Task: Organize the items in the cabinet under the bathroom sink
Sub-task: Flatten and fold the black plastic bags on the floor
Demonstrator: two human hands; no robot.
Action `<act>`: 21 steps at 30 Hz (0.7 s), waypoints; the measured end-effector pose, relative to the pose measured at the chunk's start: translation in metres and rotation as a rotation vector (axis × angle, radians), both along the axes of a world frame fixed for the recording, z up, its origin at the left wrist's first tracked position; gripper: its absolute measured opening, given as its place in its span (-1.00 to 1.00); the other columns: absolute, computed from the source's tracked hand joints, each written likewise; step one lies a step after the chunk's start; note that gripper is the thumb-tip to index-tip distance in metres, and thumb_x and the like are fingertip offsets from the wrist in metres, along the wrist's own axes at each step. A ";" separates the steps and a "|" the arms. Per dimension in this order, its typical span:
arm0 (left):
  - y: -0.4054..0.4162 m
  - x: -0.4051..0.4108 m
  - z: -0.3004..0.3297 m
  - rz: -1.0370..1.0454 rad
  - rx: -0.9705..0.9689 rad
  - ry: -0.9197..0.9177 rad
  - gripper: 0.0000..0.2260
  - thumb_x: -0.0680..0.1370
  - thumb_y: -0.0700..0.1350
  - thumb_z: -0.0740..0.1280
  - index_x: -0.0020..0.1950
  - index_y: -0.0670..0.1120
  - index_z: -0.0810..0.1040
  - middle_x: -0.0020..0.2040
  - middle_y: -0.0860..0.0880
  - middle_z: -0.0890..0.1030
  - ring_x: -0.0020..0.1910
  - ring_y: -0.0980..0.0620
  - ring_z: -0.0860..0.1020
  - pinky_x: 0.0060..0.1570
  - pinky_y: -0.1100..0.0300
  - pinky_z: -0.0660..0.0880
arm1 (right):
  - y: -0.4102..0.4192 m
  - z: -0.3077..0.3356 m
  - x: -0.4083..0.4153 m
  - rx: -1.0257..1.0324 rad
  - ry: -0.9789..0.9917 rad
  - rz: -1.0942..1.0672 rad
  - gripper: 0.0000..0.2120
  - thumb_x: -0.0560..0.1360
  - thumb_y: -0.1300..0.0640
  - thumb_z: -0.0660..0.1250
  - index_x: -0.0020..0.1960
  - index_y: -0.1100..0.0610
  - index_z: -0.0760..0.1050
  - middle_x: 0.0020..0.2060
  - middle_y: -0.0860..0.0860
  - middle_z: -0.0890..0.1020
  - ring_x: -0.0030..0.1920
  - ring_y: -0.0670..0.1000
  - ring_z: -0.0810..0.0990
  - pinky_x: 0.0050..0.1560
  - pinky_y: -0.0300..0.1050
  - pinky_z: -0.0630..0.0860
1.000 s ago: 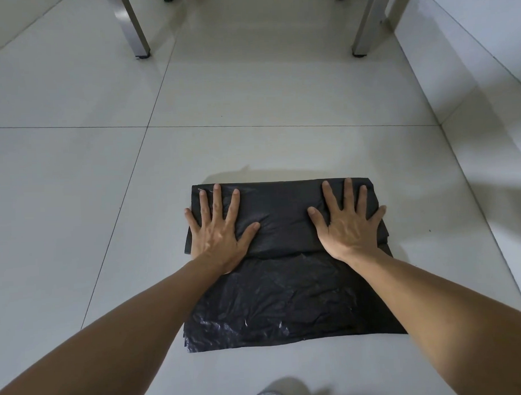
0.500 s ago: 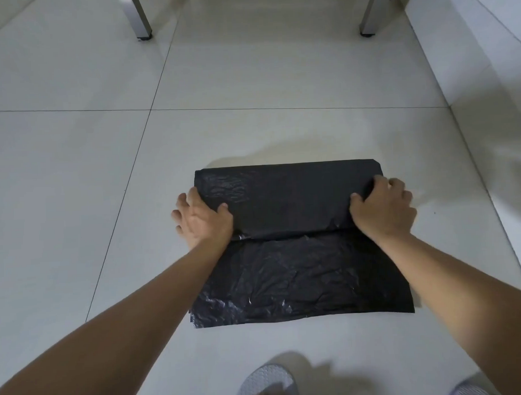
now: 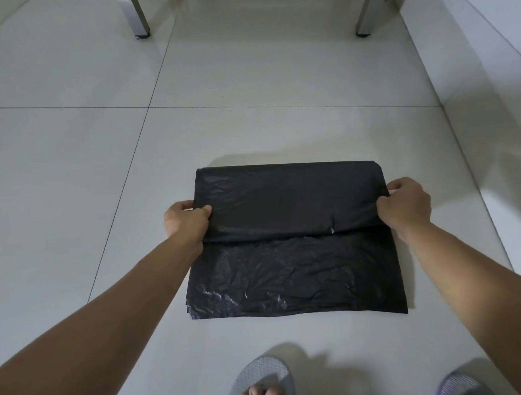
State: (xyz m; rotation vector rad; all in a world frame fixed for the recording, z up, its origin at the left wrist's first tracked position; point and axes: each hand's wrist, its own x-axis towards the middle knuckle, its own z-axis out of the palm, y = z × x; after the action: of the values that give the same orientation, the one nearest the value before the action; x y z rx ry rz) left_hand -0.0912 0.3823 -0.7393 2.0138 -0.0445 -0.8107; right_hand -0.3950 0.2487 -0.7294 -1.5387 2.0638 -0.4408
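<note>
A black plastic bag [image 3: 294, 273] lies flat on the pale tiled floor, its far part folded back over itself into a smooth band. My left hand [image 3: 185, 219] pinches the left end of that folded band, thumb on top. My right hand [image 3: 405, 205] grips the band's right end in the same way. The near, crinkled half of the bag lies spread toward my feet.
Two grey metal legs [image 3: 137, 17] [image 3: 368, 12] stand at the far end of the floor. A white wall [image 3: 491, 80] runs along the right side. My grey slippers [image 3: 261, 377] show at the bottom edge.
Both hands slid from lying flat on the folded band outward to its ends and closed on them. The view has tilted down, bringing my slippers into sight.
</note>
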 end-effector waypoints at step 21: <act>0.007 -0.008 -0.028 -1.588 -0.001 -1.262 -0.43 0.52 0.03 0.07 0.48 -0.18 0.34 0.50 -0.17 0.31 0.51 -0.14 0.23 0.44 -0.23 0.20 | 0.029 -0.025 0.008 -0.689 0.331 0.946 -0.84 0.37 0.35 0.48 -0.06 0.21 0.65 -0.19 0.12 0.65 -0.18 0.19 0.60 -0.25 0.05 0.58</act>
State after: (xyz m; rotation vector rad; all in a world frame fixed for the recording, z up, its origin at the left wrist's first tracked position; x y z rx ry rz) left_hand -0.0994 0.3898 -0.7675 1.8507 -2.4900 -0.1580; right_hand -0.3869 0.2779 -0.7542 -2.9049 1.1461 -0.5573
